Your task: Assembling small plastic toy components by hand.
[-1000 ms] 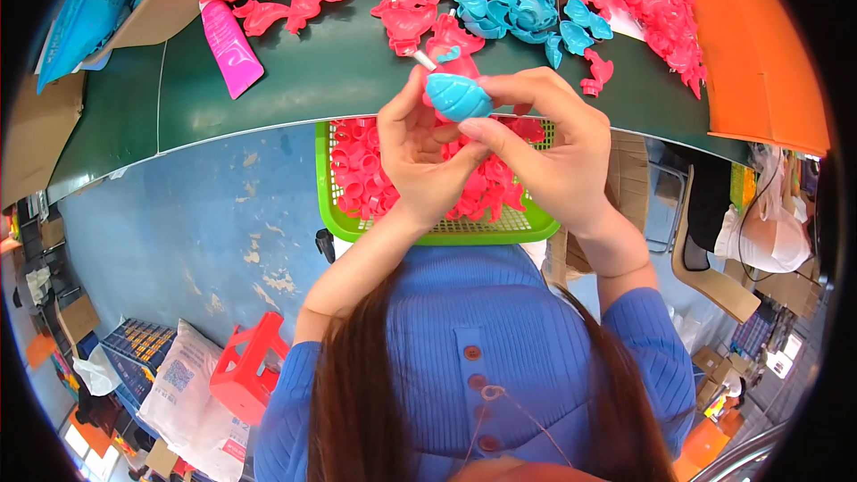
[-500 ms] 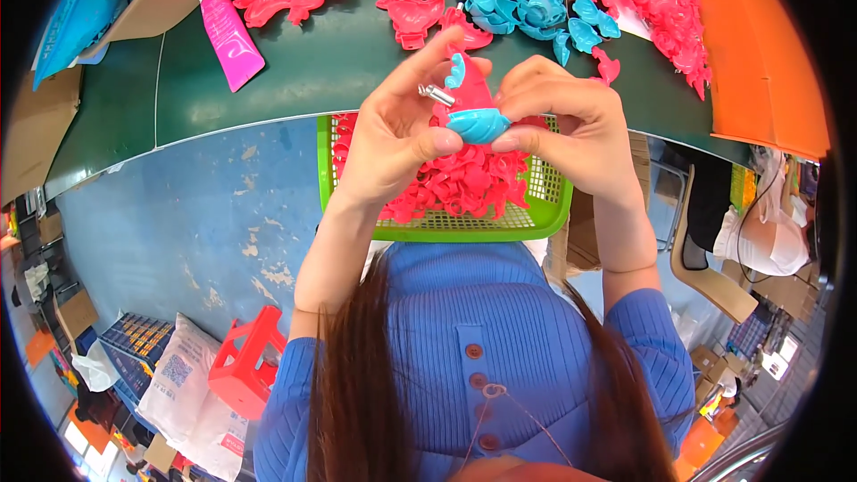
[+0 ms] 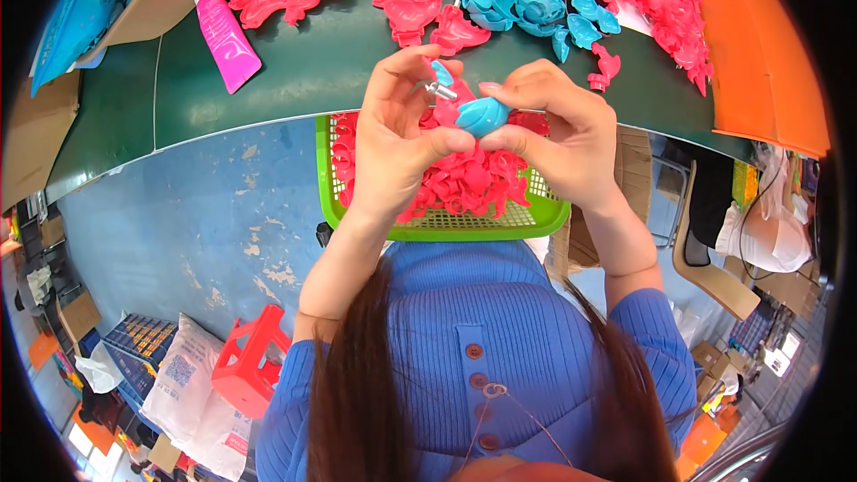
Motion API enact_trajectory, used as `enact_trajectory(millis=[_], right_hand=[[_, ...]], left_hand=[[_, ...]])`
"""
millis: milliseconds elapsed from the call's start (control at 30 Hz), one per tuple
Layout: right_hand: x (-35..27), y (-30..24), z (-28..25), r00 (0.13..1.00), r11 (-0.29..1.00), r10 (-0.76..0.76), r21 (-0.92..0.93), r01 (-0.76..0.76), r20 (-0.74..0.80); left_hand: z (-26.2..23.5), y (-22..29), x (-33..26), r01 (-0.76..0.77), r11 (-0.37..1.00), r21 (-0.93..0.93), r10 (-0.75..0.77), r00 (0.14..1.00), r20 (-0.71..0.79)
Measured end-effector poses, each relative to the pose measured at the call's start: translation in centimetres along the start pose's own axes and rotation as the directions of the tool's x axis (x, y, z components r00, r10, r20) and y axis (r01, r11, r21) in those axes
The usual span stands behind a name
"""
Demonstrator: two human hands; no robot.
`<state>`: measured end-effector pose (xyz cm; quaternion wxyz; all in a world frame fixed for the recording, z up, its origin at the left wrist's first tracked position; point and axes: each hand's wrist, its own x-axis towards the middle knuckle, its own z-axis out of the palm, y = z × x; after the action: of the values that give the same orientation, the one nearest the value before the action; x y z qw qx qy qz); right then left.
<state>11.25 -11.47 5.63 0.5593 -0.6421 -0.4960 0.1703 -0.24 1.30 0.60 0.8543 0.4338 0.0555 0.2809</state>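
A pink part with a blue shell piece against it is held above the desk's near edge. The pink part is gripped between curled fingers and thumb of the left hand; the shell is pinched by thumb and forefinger of the right hand. At that edge, a green basket is filled with pink pieces. The desk's right end is flanked by an orange panel. Left of the basket, pale patches are worn into the blue floor, where a red stool is placed.

The green table bears pink parts, blue shells, a tube
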Motion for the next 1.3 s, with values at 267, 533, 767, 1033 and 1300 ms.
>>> enact_trajectory(millis=[267,533,767,1033,1300], right_hand=[[0.8,0.7,-0.8,0.987,0.993,-0.097,-0.053,0.104,0.128],[0.7,1.3,-0.8,0.99,0.991,-0.095,-0.081,0.104,0.108],[-0.3,2.8,-0.1,0.965,0.918,-0.261,-0.31,0.247,-0.003],[-1.3,3.4,-3.3,0.981,0.95,-0.162,-0.287,0.125,-0.107],[-4.6,9.3,-10.5,0.903,0.488,0.011,-0.786,-0.38,-0.429]], left_hand=[[0.5,0.9,-0.4,0.223,0.971,-0.084,-0.225,0.974,-0.012],[1.3,0.6,-0.5,0.248,0.934,-0.257,-0.264,0.964,-0.029],[2.0,-0.4,-0.4,0.161,0.964,-0.213,-0.193,0.972,-0.136],[2.6,-1.2,-0.4,-0.004,0.989,0.146,0.024,0.991,-0.131],[2.8,-1.1,-0.6,-0.091,0.967,0.239,0.11,0.992,-0.066]])
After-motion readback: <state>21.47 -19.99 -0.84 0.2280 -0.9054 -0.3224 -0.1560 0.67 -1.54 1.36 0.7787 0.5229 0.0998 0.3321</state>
